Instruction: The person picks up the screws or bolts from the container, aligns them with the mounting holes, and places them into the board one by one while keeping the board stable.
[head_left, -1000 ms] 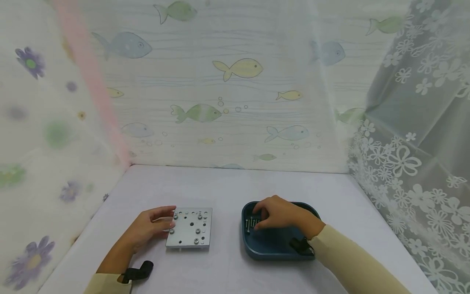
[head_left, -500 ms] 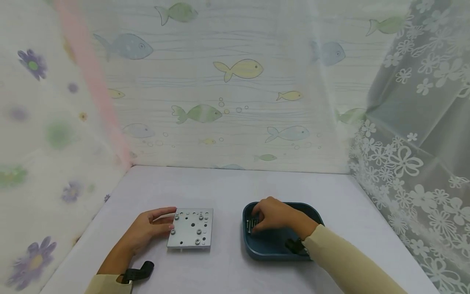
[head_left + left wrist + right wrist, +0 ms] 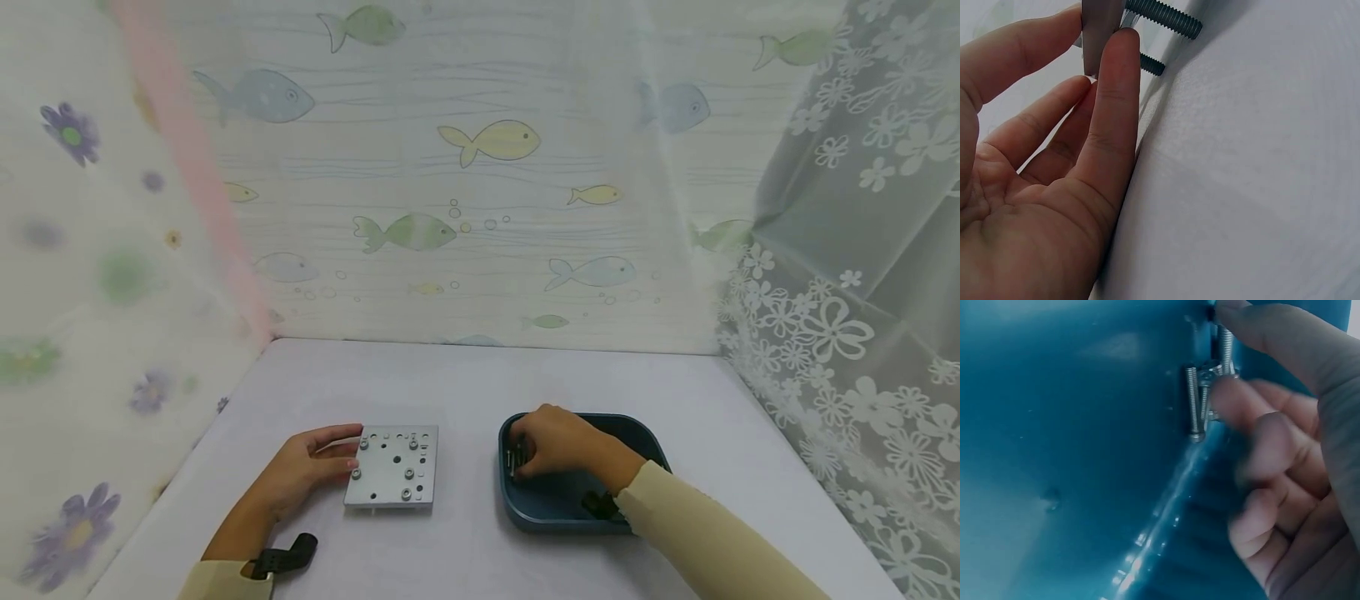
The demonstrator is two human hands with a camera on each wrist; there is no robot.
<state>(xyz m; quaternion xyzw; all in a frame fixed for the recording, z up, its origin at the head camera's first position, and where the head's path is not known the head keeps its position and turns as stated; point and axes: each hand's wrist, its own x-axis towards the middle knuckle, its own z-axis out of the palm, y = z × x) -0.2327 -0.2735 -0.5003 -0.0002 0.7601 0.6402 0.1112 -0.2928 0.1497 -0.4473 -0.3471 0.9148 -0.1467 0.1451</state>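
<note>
Right hand [image 3: 561, 442] — farther left in the tray [image 3: 536, 502], beside screws [image 3: 1193, 400]

Plate [image 3: 386, 482]: silvery metal, smooth, softly matt.
Plate bolts [image 3: 1166, 17]: dull grey metal shanks, rough with thread; paler metal heads.
Tray [image 3: 558, 526]: plastic-looking, smooth, glossy inside with bright highlights.
Loose screws [image 3: 1193, 397]: shiny silvery metal, threaded shanks.
Worktop [image 3: 465, 533]: cloth-like cover, matt.
Sleeve [image 3: 708, 525]: matt cloth.
Wrist mount [image 3: 287, 558]: plastic-looking, smooth.
Back curtain [image 3: 480, 304]: thin, mostly matt; cloth or plastic, cannot tell.
Right curtain [image 3: 885, 242]: sheer fabric, slight sheen.
</note>
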